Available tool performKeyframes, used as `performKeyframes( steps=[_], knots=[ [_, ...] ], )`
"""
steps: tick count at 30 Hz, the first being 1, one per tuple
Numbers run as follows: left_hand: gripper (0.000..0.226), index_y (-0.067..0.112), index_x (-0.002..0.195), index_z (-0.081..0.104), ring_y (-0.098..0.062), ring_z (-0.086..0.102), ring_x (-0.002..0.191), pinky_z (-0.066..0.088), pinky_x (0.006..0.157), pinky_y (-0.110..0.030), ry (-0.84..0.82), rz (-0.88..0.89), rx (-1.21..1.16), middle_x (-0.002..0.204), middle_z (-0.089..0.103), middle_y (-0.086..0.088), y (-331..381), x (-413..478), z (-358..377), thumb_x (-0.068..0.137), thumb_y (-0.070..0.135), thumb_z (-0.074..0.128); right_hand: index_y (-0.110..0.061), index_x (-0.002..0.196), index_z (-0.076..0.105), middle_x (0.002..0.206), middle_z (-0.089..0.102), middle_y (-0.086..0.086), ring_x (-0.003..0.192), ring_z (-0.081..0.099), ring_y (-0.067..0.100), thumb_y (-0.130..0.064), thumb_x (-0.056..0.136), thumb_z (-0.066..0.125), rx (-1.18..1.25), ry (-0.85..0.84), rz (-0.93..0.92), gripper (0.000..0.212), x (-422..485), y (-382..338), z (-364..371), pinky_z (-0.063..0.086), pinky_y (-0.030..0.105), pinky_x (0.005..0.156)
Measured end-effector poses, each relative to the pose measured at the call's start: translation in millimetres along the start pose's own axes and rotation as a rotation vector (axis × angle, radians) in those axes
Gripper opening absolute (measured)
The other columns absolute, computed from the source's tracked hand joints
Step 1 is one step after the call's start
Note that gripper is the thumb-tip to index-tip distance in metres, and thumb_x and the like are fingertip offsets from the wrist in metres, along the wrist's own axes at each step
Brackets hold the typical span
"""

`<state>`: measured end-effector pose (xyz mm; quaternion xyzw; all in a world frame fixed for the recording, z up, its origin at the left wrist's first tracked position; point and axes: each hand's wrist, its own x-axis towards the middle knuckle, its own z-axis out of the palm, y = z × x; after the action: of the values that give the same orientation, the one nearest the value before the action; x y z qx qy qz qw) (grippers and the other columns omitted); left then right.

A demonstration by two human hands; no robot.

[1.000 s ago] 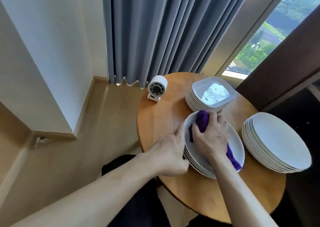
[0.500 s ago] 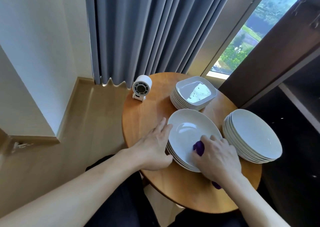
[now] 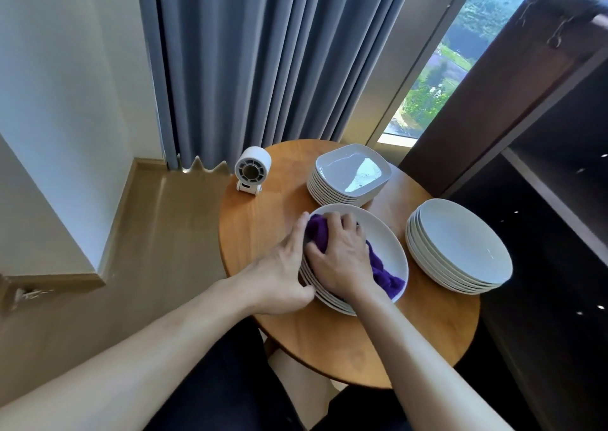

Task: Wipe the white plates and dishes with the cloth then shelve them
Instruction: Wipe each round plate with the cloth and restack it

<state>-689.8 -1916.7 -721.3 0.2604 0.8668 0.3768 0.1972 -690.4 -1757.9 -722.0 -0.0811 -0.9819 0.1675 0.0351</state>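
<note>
On the round wooden table [image 3: 263, 229], the top plate [image 3: 390, 243] of the nearest stack holds our purple cloth [image 3: 385, 272], bunched at its far left and trailing toward the near right rim. Our right hand [image 3: 342, 261] curls its fingers over the cloth, pressing it into the plate. Our left hand [image 3: 279, 272] lies with fingers extended against the stack's left edge. Square dishes [image 3: 352, 173] stack behind, more round plates [image 3: 460, 246] to the right.

A: Where is the purple cloth [image 3: 386, 274]?
B: It lies bunched in the top plate of the near stack of round white plates [image 3: 391, 243], in the middle.
A: And the others?
B: A stack of square white dishes [image 3: 348, 173] stands far behind it. A second round stack [image 3: 460, 243] stands at the right.
</note>
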Motion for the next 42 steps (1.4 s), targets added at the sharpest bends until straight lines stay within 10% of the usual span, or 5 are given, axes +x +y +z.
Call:
performKeyframes(
  steps=[8,15,21,29,42],
  knots=[
    [0.109,0.038,0.157,-0.020,-0.020,0.006,0.157,0.023,0.123,-0.036,-0.016,0.016,0.152,0.169,-0.014,0.008,-5,-1,3,0.088,0.035,0.064,-0.033,0.097,0.050,0.093,0.047,-0.012,0.093,0.049,0.018,-0.067,0.073,0.041,-0.007,-0.236,-0.103,0.042,-46,16,-39,0.046,0.038,0.078],
    [0.049,0.031,0.145,0.049,-0.015,0.001,0.156,-0.005,0.125,-0.032,0.141,0.320,0.411,0.167,0.020,0.001,2,-4,18,0.097,0.042,0.057,-0.029,0.102,0.047,0.100,0.048,-0.003,0.086,0.039,0.022,-0.055,0.082,0.051,-0.442,0.101,0.078,0.033,-78,56,-39,0.039,0.037,0.068],
    [0.030,0.030,0.121,0.070,-0.010,0.043,0.137,0.010,0.121,-0.029,0.169,0.409,0.479,0.130,0.065,0.015,5,-2,23,0.105,0.040,0.047,-0.022,0.115,0.057,0.109,0.052,0.000,0.090,0.041,0.020,-0.031,0.076,0.073,-0.017,0.363,0.086,0.043,-102,75,-21,0.044,0.038,0.075],
    [0.017,0.024,0.103,0.074,-0.023,0.059,0.129,0.036,0.117,-0.041,0.209,0.413,0.685,0.105,0.076,0.005,11,-8,28,0.096,0.014,0.061,-0.043,0.102,0.059,0.100,0.062,-0.020,0.095,0.061,0.005,-0.039,0.073,0.060,0.459,0.320,0.132,0.029,-122,86,-45,0.042,0.011,0.077],
    [0.013,0.015,0.087,0.075,-0.034,0.070,0.111,0.061,0.084,-0.044,0.325,0.493,0.573,0.089,0.077,0.000,19,-12,32,0.083,0.002,0.078,-0.036,0.099,0.068,0.092,0.073,-0.014,0.085,0.068,0.006,-0.007,0.087,0.070,0.715,0.293,0.266,0.031,-127,109,-58,0.050,0.025,0.070]
  ],
)
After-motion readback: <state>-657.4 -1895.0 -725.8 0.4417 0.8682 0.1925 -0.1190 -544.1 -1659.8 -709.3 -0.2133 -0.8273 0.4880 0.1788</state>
